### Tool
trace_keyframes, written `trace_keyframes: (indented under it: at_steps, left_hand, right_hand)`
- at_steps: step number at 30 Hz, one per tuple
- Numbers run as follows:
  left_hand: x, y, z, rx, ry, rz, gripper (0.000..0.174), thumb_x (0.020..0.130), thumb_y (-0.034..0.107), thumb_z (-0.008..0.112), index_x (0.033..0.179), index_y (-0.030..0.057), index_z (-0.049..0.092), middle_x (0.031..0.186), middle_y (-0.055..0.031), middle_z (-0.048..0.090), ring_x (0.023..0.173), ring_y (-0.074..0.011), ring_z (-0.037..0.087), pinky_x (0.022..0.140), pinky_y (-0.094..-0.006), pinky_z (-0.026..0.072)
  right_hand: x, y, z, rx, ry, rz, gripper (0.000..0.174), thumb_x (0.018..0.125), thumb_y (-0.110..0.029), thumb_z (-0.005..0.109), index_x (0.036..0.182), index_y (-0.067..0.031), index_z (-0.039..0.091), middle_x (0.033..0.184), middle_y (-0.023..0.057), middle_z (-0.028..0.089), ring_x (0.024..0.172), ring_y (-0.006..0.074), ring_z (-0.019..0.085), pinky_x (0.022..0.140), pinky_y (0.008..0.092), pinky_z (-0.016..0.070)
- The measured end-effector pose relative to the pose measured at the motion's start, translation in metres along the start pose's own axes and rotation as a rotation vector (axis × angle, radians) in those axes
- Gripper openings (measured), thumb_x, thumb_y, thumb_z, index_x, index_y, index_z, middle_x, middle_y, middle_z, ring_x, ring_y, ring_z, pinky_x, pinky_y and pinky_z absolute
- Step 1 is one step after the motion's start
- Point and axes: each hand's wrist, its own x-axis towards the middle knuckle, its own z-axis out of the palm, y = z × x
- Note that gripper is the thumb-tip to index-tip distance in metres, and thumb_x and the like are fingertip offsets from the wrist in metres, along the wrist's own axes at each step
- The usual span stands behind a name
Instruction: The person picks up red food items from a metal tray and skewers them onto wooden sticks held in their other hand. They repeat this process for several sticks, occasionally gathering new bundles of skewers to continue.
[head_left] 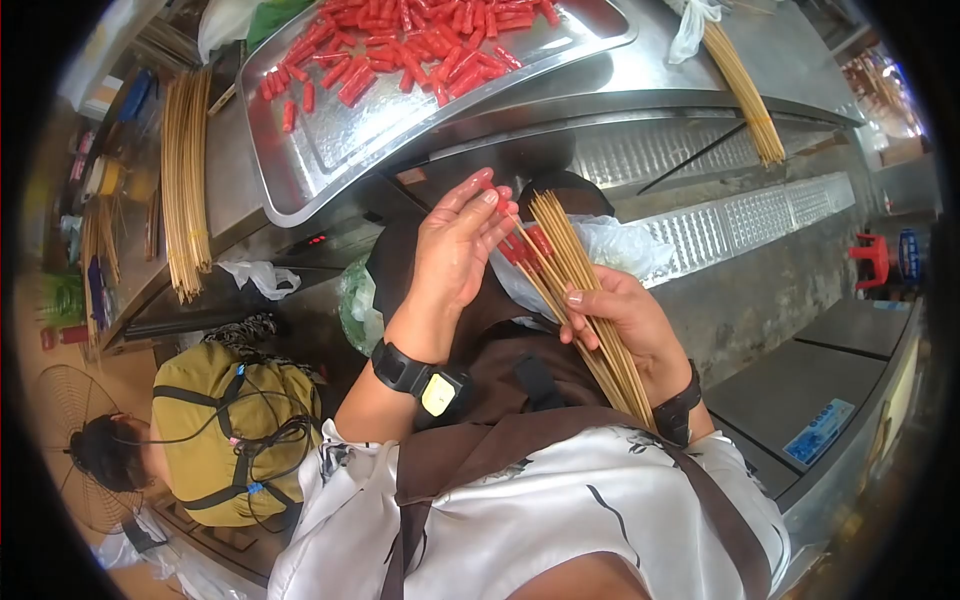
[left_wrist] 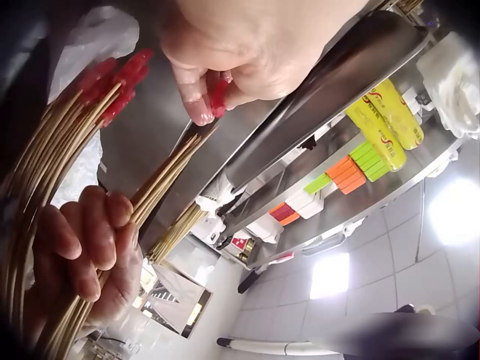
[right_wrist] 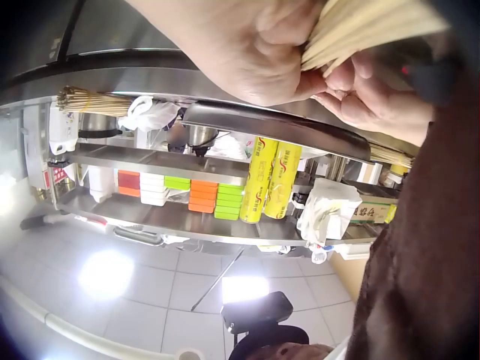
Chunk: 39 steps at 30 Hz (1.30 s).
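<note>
My left hand point(head_left: 455, 240) pinches a short, glossy red piece point(left_wrist: 219, 97) between thumb and fingers, right at the tip of a thin bamboo skewer. My right hand point(head_left: 630, 320) grips a bundle of bamboo skewers point(head_left: 585, 290) that slants across my lap. Several skewers in this hand carry red pieces point(head_left: 525, 245) on their ends, set apart from the bare tips in the left wrist view. The right wrist view has the bundle point(right_wrist: 367, 30) running out from the right palm, with the left hand's fingers point(right_wrist: 375, 101) behind it.
A metal tray point(head_left: 330, 165) heaped with red pieces stands on the steel counter ahead. Bundles of bare skewers lie on the counter at left point(head_left: 187, 190) and right point(head_left: 745, 95). A white plastic bag point(head_left: 615, 245) is beyond the right hand. Another person point(head_left: 225, 430) sits at lower left.
</note>
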Motion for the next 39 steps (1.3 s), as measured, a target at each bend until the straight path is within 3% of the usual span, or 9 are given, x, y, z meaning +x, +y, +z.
trace_keyframes:
  at_steps: [39]
  left_hand:
    - [-0.016,-0.030,0.005,0.162,-0.064,0.217,0.033,0.090,0.005,0.057,0.122,-0.0019,0.052,0.104,-0.0115,0.062,0.089,-0.0184,0.062,0.081,-0.0327,0.0523]
  right_hand:
    - [0.003,0.000,-0.001,0.079,0.039,0.013,0.012,0.085,-0.008,0.058,0.095,-0.0016,0.055,0.062,0.0017,0.052,0.043,0.0079,0.045,0.059,0.0230,0.0478]
